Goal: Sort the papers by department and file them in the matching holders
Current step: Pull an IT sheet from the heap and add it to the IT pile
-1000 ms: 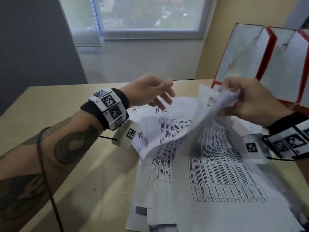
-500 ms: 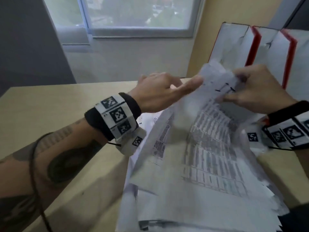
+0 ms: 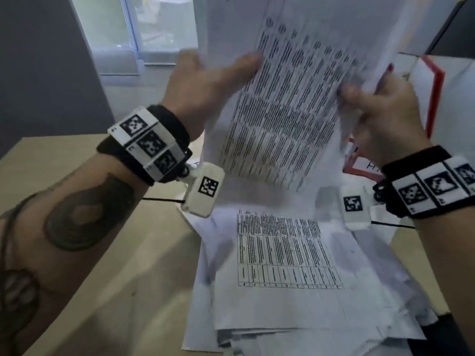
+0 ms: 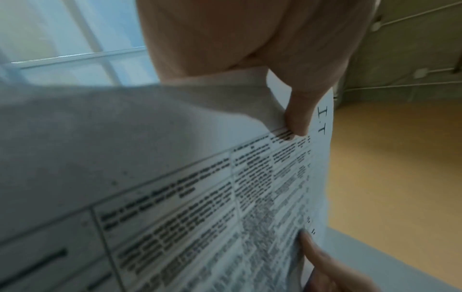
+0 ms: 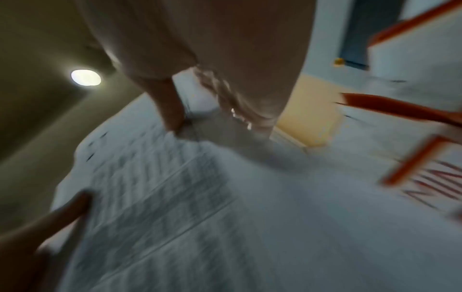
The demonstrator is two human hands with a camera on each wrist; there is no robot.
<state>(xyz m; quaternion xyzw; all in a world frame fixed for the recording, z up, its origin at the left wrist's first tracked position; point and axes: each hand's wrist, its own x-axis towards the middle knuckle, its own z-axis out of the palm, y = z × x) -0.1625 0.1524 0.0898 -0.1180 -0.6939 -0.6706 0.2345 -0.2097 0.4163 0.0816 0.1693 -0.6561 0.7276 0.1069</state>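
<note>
Both hands hold a printed sheet point(image 3: 290, 104) raised upright above the table. My left hand point(image 3: 205, 83) pinches its left edge, thumb on the printed face. My right hand point(image 3: 380, 109) grips its right edge with curled fingers. The sheet carries a dense table, and in the left wrist view the sheet point(image 4: 225, 197) shows a handwritten "I.T" near its top edge beside my thumb point(image 4: 300, 116). Below lies a loose pile of papers point(image 3: 288, 273) with similar printed tables. White file holders with red edges point(image 3: 437, 80) stand at the back right, partly hidden by the sheet.
The wooden table point(image 3: 133, 291) extends to the left of the pile. A window point(image 3: 154, 29) and a grey wall panel point(image 3: 38, 73) are behind it. In the right wrist view a holder's red frame point(image 5: 412, 162) with red lettering is close by.
The sheet has been lifted off the pile from low over it to upright in front of the camera. Both hands rose with it, and the left hand took hold of its edge.
</note>
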